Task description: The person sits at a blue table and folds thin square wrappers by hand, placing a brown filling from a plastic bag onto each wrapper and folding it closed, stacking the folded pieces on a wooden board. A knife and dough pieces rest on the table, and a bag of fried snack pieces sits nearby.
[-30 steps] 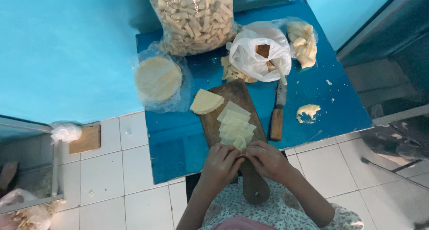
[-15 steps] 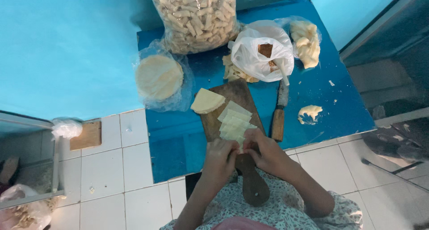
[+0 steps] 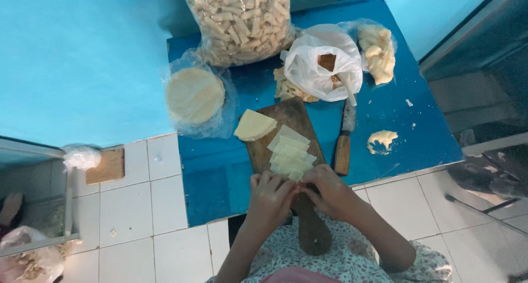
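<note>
Over board [image 3: 286, 123], both hands' fingers [image 3: 291, 185] together.

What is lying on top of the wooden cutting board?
On the wooden cutting board lie overlapping pale dough strips and a folded dough piece. The left hand and right hand cover the nearest strip.

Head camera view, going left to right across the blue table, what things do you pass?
Bagged stack of round flat dough sheets → folded dough piece → cut dough strips on the wooden board → knife with a wooden handle → small dough lump.
</note>
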The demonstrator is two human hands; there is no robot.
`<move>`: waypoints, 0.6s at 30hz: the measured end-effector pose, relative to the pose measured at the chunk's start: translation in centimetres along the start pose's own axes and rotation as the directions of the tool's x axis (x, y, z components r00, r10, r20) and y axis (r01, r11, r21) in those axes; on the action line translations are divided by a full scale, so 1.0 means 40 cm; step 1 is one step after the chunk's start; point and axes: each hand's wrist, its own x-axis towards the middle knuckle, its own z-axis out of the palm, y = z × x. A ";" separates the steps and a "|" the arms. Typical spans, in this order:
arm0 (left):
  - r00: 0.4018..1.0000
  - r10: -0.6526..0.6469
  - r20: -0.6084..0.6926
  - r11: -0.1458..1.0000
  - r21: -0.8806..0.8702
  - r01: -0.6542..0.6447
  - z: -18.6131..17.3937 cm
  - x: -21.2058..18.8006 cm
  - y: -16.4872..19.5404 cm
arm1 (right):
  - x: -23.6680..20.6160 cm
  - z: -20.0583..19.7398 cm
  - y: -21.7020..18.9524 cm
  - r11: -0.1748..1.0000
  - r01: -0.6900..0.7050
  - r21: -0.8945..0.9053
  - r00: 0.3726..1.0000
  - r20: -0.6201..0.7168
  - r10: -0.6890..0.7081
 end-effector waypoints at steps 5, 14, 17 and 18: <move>0.998 -0.014 -0.064 1.000 0.024 0.015 -0.002 -0.001 0.014 | 0.008 -0.007 -0.014 1.000 0.000 -0.013 0.996 -0.086 -0.002; 0.994 -0.109 -0.002 0.993 -0.039 0.108 0.006 0.007 0.005 | 0.025 -0.024 -0.034 0.958 0.185 -0.217 0.979 -0.045 -0.199; 0.992 -0.126 0.009 0.992 -0.009 0.126 0.004 0.013 0.002 | 0.035 -0.025 -0.040 0.971 0.131 -0.199 0.991 -0.009 -0.136; 0.992 -0.129 0.009 0.992 0.008 0.129 0.005 0.016 0.003 | 0.037 -0.028 -0.041 0.979 0.095 -0.180 0.995 0.004 -0.095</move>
